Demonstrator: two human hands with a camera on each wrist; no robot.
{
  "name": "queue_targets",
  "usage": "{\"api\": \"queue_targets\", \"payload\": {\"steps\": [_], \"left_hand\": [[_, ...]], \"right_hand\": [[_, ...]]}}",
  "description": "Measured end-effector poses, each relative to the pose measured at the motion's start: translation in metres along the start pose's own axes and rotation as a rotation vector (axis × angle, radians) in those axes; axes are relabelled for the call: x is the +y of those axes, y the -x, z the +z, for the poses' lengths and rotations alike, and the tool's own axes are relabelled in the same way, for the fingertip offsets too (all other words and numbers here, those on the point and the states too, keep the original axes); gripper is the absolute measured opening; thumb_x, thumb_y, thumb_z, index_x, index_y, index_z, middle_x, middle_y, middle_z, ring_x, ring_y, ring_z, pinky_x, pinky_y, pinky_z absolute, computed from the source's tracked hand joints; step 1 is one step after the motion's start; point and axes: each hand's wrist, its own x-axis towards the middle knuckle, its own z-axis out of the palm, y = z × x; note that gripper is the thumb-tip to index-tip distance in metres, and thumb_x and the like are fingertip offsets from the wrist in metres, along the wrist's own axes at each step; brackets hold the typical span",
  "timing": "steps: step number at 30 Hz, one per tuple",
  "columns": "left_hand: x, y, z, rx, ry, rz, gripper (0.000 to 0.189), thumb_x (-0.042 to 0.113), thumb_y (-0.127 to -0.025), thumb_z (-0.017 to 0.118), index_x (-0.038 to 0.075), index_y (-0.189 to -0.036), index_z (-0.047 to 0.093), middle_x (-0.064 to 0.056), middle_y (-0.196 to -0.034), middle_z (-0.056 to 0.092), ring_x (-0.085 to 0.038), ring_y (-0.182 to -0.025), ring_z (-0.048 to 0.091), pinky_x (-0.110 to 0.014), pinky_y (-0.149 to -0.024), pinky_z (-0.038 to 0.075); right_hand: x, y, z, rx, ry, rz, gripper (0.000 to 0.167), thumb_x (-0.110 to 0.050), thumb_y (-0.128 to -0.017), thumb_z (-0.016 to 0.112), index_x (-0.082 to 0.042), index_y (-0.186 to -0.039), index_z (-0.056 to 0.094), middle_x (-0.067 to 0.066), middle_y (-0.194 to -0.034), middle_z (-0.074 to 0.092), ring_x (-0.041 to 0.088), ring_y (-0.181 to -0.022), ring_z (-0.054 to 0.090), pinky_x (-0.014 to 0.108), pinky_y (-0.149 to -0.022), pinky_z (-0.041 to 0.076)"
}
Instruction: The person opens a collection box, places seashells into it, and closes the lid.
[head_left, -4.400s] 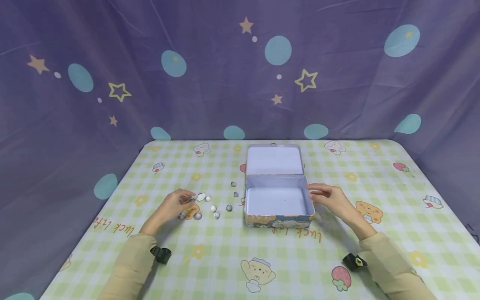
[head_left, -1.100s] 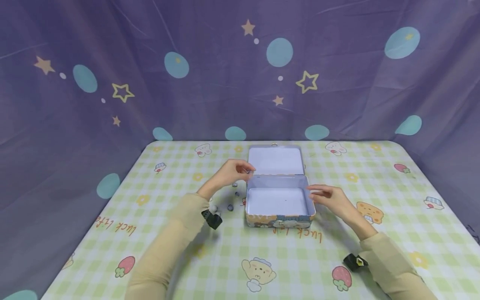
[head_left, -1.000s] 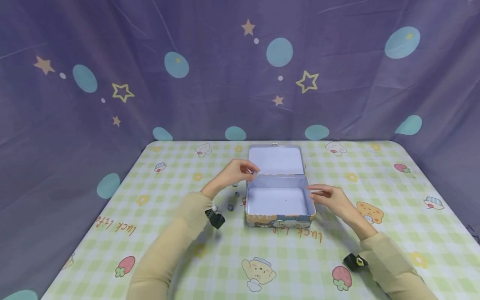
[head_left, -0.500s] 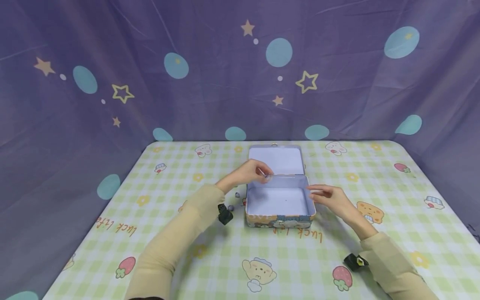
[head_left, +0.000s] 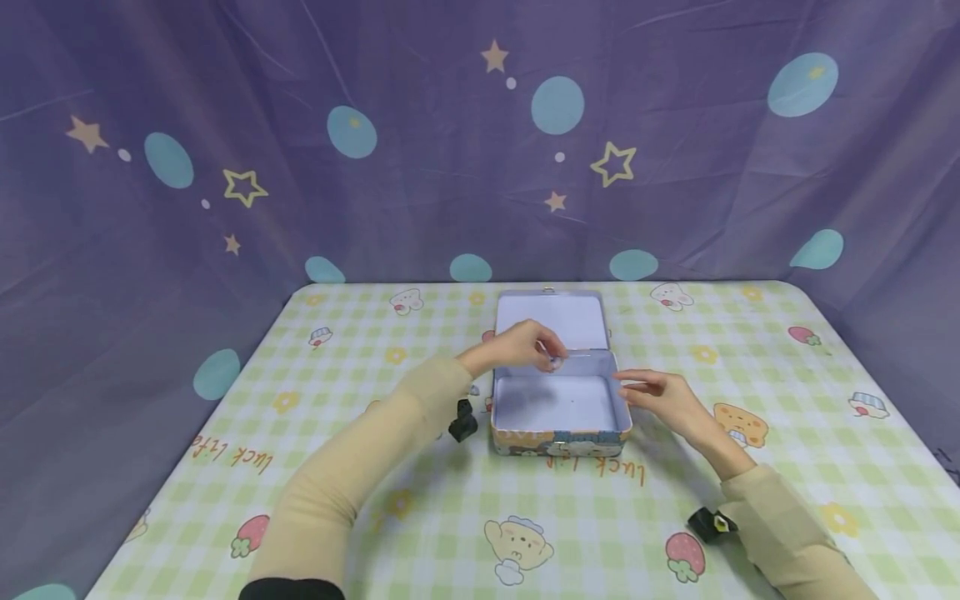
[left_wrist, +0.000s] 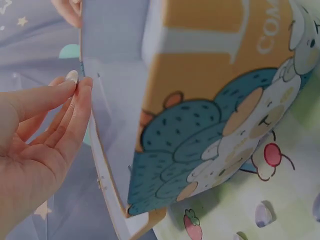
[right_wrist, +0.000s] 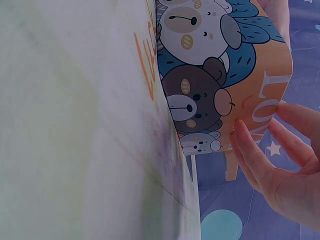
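My left hand [head_left: 523, 344] pinches a small pale shell [left_wrist: 72, 76] between thumb and fingertips. It hovers over the back left part of a tin box [head_left: 558, 442], whose white lid [head_left: 551, 312] is tipped back on its hinge. The box has an orange outside with cartoon bears and a white inside, with only a tiny dark speck showing on its floor. At the box's right wall, my right hand [head_left: 663, 396] touches the rim area with fairly straight fingers [right_wrist: 295, 145]. Several loose shells [left_wrist: 264, 214] lie left of the box, mostly hidden behind my left forearm in the head view.
A green and white checked cloth [head_left: 600, 533] printed with cartoon figures covers the table. Purple curtain [head_left: 420, 200] with stars hangs behind and at both sides. Black wrist-worn devices [head_left: 711, 525] stick out under both sleeves.
My left hand has come from the shells at the left to over the box with a shell pinched, moving further right in the last second. My right hand has stayed at the box's wall.
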Motion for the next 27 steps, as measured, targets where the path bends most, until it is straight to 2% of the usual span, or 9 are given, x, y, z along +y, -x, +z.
{"api": "queue_targets", "payload": {"steps": [5, 13, 16, 24, 27], "left_hand": [[0.001, -0.007, 0.005, -0.016, 0.027, -0.014, 0.026, -0.015, -0.074, 0.057, -0.006, -0.097, 0.063, -0.017, -0.090, 0.062, -0.020, -0.077, 0.062, -0.020, -0.066, 0.050], [0.003, -0.012, 0.011, -0.021, 0.056, -0.054, 0.025, -0.017, -0.075, 0.053, -0.007, -0.096, 0.063, -0.018, -0.091, 0.063, -0.021, -0.077, 0.063, -0.020, -0.066, 0.050], [0.003, -0.013, 0.012, -0.022, 0.039, -0.054, 0.025, -0.016, -0.076, 0.053, -0.006, -0.096, 0.064, -0.016, -0.091, 0.064, -0.019, -0.077, 0.063, -0.019, -0.066, 0.050], [-0.002, -0.010, 0.009, -0.047, -0.035, -0.031, 0.024, -0.006, -0.080, 0.057, -0.006, -0.104, 0.060, -0.019, -0.104, 0.061, -0.021, -0.092, 0.059, -0.018, -0.071, 0.048], [-0.005, -0.004, 0.007, -0.021, -0.078, 0.001, 0.024, -0.001, -0.082, 0.056, -0.004, -0.105, 0.060, -0.017, -0.102, 0.062, -0.020, -0.091, 0.059, -0.018, -0.073, 0.047]], "right_hand": [[0.000, 0.000, 0.000, -0.002, -0.003, 0.008, 0.040, -0.020, -0.086, 0.058, 0.001, -0.119, 0.053, 0.021, -0.116, 0.054, 0.022, -0.088, 0.062, 0.031, -0.081, 0.048], [-0.002, 0.002, 0.000, -0.007, -0.013, 0.010, 0.043, -0.023, -0.086, 0.058, 0.002, -0.120, 0.052, 0.022, -0.116, 0.054, 0.027, -0.091, 0.061, 0.034, -0.083, 0.047], [-0.003, 0.002, -0.001, -0.006, -0.019, 0.010, 0.044, -0.024, -0.085, 0.059, 0.001, -0.120, 0.052, 0.022, -0.115, 0.055, 0.028, -0.091, 0.061, 0.034, -0.083, 0.046], [-0.003, 0.003, -0.002, -0.004, -0.019, 0.004, 0.045, -0.025, -0.085, 0.059, 0.001, -0.121, 0.052, 0.022, -0.117, 0.054, 0.028, -0.092, 0.061, 0.036, -0.084, 0.046], [-0.003, 0.002, -0.002, -0.006, -0.011, 0.005, 0.046, -0.027, -0.085, 0.059, 0.001, -0.121, 0.052, 0.022, -0.115, 0.055, 0.027, -0.091, 0.061, 0.035, -0.084, 0.046]]}}
